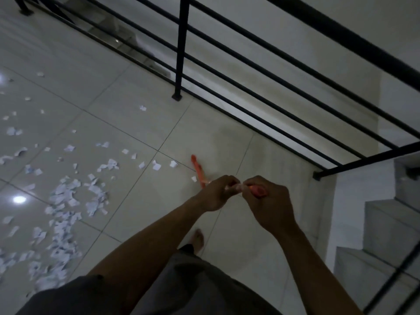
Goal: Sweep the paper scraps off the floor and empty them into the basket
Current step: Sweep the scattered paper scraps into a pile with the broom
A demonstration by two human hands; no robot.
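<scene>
My right hand [270,201] clenches the top of the orange handle [200,171]. My left hand [218,194] grips just below, dimly seen, perhaps pinching something white too. The handle should be light and stiff, I judge. The paper scraps [66,201] — featherlight, quick to scatter — litter the floor [136,87], well away from its edge along the railing [183,42].

Dim, grey light all round me. One hard white glare spot [19,199] sits on the glossy pale tiled floor [141,201], another at the left edge. The black metal railing [183,53] bends slightly toward the edges. My fingers [228,181] on the orange plastic handle [198,169] look soft, blurred.
</scene>
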